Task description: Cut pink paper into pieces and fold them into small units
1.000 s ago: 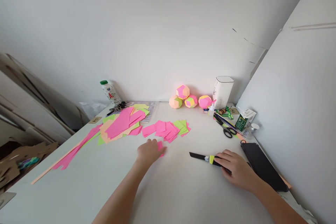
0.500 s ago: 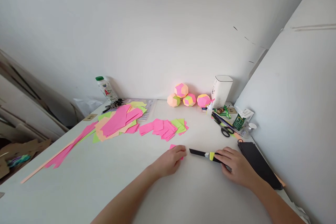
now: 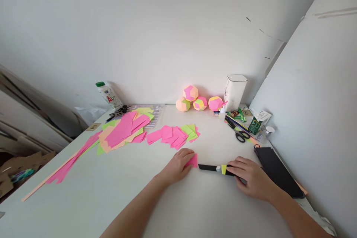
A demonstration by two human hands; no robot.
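Pale walls are met by a white table, on which two bare hands are rested at the near side. At centre, a pink slip is held flat on the surface by the left hand, its left part covered by curled fingers and thumb. By the right hand, fingers closed round the dark handle, a utility knife is gripped; its black blade is pointed left, the tip just beside the slip. Whether they are touching cannot be told. Farther off, pink slips are spread beside green slips. Four paper balls are set near the far wall, and scissors are laid at right.
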